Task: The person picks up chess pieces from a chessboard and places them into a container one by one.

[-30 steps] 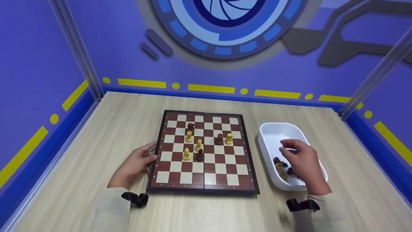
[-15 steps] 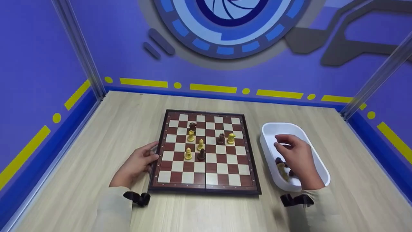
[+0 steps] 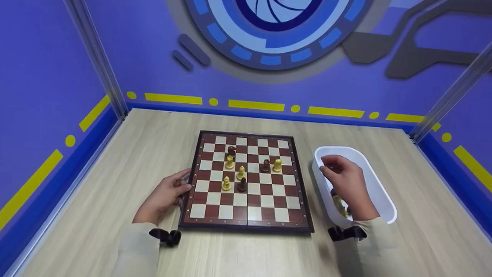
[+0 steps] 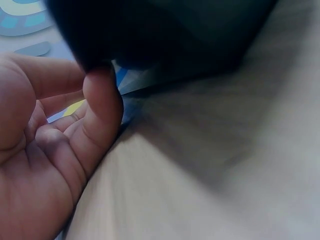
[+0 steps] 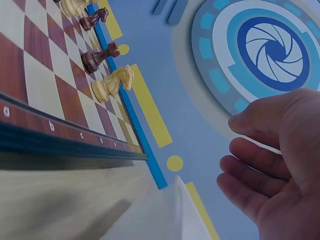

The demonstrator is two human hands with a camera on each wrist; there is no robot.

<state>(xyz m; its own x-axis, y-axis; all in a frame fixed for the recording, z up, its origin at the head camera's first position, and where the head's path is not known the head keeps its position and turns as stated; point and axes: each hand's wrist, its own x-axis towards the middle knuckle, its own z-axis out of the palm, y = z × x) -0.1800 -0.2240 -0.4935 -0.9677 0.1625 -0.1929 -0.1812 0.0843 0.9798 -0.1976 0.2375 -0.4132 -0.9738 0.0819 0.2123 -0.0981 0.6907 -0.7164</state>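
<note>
Beige table (image 3: pixel 153 134) under chessboard (image 3: pixel 253 213), blue walls (image 3: pixel 134 57)

left hand (image 3: pixel 163 194), right hand (image 3: pixel 348 182): bare | sleeves (image 3: pixel 136 246): pale beige | left wristband (image 3: pixel 171 237), right wristband (image 3: pixel 348 233): black, chunky-ended

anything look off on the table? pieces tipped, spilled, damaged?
Nothing stands out. All seven pieces on the chessboard stand upright; the loose pieces lie inside the white tray, partly hidden by the right hand. No spill or damage shows.
</note>
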